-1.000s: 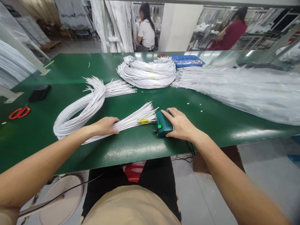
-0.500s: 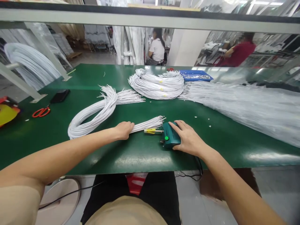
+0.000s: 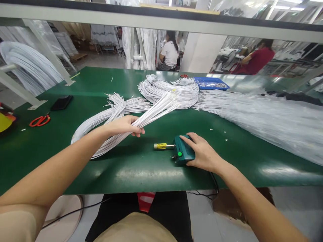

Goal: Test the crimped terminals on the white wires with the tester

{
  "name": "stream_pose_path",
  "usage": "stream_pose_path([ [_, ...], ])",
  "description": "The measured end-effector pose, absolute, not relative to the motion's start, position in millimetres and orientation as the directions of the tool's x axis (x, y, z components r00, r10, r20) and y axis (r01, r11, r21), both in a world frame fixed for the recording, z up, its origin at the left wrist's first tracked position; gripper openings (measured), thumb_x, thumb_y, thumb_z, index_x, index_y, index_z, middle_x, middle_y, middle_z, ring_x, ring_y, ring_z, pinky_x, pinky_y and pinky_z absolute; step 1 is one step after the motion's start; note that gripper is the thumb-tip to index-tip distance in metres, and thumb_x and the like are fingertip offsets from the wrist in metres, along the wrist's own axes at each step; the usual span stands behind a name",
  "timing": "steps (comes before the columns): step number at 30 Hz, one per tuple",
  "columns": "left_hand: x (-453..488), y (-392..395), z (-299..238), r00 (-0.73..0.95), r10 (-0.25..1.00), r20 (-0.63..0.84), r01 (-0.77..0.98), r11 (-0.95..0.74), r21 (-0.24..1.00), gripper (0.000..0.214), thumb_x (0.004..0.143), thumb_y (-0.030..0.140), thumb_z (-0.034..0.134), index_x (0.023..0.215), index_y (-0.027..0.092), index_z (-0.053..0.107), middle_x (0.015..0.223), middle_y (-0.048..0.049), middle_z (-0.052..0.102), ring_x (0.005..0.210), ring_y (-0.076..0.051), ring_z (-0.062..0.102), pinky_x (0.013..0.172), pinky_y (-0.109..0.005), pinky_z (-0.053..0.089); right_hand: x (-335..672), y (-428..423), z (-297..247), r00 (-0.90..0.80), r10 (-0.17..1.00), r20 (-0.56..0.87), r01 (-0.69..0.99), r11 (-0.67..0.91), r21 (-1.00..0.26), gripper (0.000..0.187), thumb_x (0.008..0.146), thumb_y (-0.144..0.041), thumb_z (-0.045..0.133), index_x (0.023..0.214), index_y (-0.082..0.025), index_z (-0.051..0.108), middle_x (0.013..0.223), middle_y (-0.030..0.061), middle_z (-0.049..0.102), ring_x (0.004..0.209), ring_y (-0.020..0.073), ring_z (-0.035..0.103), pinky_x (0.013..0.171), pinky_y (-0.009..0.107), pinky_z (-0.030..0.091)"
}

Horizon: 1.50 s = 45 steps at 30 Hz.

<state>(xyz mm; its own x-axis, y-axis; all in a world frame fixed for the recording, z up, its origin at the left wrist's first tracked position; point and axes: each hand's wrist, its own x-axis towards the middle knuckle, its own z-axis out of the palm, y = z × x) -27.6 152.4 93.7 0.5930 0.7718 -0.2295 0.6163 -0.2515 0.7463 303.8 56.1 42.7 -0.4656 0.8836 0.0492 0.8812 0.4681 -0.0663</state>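
My left hand [image 3: 124, 125] is closed round a bundle of thin white wires [image 3: 153, 110] and holds it lifted off the green table [image 3: 141, 168], its free ends pointing up and to the right. My right hand [image 3: 203, 153] rests on a small teal box [image 3: 183, 153] with a green button; its fingers curl over the box's far side. A short yellow-handled metal piece [image 3: 163, 146] sticks out of the box to the left, with nothing on it now.
A looped white wire bundle [image 3: 101, 119] lies left of centre, a coiled one [image 3: 169, 89] behind it. A plastic-wrapped wire mass [image 3: 264, 114] fills the right. A blue tray [image 3: 212, 83], red scissors [image 3: 39, 121] and a black object [image 3: 61, 102] lie around. Two people work beyond the table.
My left hand has lifted the wire bundle off the table and swung its ends up and away from the teal box. My right hand has stayed on the box.
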Motion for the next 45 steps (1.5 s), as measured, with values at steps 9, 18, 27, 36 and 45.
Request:
stream_pose_path([
  [9, 36, 102, 118, 0.925, 0.254, -0.281, 0.195, 0.317, 0.928, 0.017, 0.070, 0.027, 0.074, 0.077, 0.015, 0.062, 0.067, -0.0011, 0.067, 0.053, -0.010, 0.061, 0.050, -0.020, 0.048, 293, 83, 44, -0.552, 0.832, 0.053, 0.815, 0.552, -0.174, 0.075, 0.066, -0.034, 0.071, 0.134, -0.019, 0.045, 0.138, 0.0156, 0.044, 0.125, 0.0340, 0.043, 0.104, 0.050, 0.036],
  [18, 10, 51, 26, 0.473, 0.725, -0.500, -0.248, 0.654, 0.714, 0.015, 0.075, 0.023, 0.067, 0.072, 0.013, 0.057, 0.062, 0.0028, 0.054, 0.052, -0.004, 0.046, 0.051, -0.016, 0.038, 215, 47, 49, -0.242, 0.952, 0.186, 0.769, 0.305, -0.561, 0.041, 0.083, -0.026, 0.057, 0.123, -0.020, 0.056, 0.116, 0.0096, 0.063, 0.104, 0.0220, 0.060, 0.091, 0.038, 0.047],
  [27, 5, 49, 29, 0.350, 0.811, -0.468, -0.176, 0.548, 0.818, 0.013, 0.074, 0.022, 0.067, 0.075, 0.014, 0.057, 0.055, 0.0027, 0.055, 0.051, -0.007, 0.046, 0.052, -0.018, 0.035, 161, 43, 38, 0.060, 0.998, -0.022, 0.342, -0.041, -0.939, 0.023, 0.084, -0.039, 0.056, 0.083, -0.019, 0.069, 0.074, 0.0014, 0.067, 0.062, 0.0127, 0.059, 0.062, 0.026, 0.046],
  [36, -7, 55, 24, 0.234, 0.869, -0.435, -0.130, 0.472, 0.872, 0.016, 0.073, 0.028, 0.068, 0.077, 0.014, 0.062, 0.068, -0.0002, 0.062, 0.063, -0.010, 0.054, 0.061, -0.022, 0.042, 145, 45, 17, 0.023, 0.968, -0.251, -0.287, -0.234, -0.929, 0.014, 0.071, -0.028, 0.071, 0.070, -0.017, 0.063, 0.061, -0.0050, 0.056, 0.053, 0.0062, 0.049, 0.056, 0.020, 0.040],
  [45, -14, 46, 24, 0.280, 0.853, -0.441, 0.011, 0.457, 0.890, 0.020, 0.065, 0.027, 0.075, 0.076, 0.014, 0.063, 0.068, 0.0012, 0.061, 0.058, -0.009, 0.050, 0.057, -0.022, 0.039, 137, 41, 18, -0.059, 0.961, -0.269, -0.199, -0.275, -0.941, 0.012, 0.071, -0.027, 0.070, 0.069, -0.016, 0.065, 0.058, -0.0046, 0.056, 0.053, 0.0068, 0.047, 0.056, 0.022, 0.038],
])
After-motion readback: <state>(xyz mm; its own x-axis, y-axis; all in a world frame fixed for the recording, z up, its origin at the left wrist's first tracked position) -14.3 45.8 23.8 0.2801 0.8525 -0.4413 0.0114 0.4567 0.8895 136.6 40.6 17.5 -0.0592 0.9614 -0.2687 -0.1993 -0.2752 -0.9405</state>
